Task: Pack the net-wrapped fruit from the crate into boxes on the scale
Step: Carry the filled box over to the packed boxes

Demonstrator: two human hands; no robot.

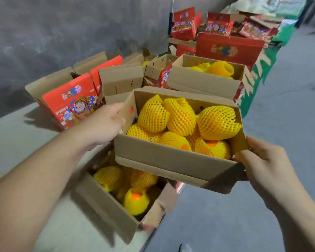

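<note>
Head view, held box: an open cardboard box (173, 157) is carried in the air between both hands, tilted a little, its flaps folded outward.
Fruit in it: orange fruit in yellow foam nets (182, 122) fills the box to the rim in a heap; one large netted piece lies at the right end.
Left hand: the left hand (105, 124) grips the box's left end wall, fingers curled round the edge and the thumb along the outer face.
Right hand: the right hand (262, 160) grips the near right corner, fingers curled under and behind the wall, thumb on the side.
Box below: a second open box (105, 202) stands on the pale floor (11, 142) right under the held one, partly covered by it, and holds more netted fruit (135, 201).
Boxes behind: a third open box (204, 80) with netted fruit stands beyond the held one; left of it stand empty upright cartons with red printed fronts (71, 102).
Far back: red gift cartons (227, 47) are stacked against the grey wall (62, 30), with green cartons (251, 84) to the right.
</note>
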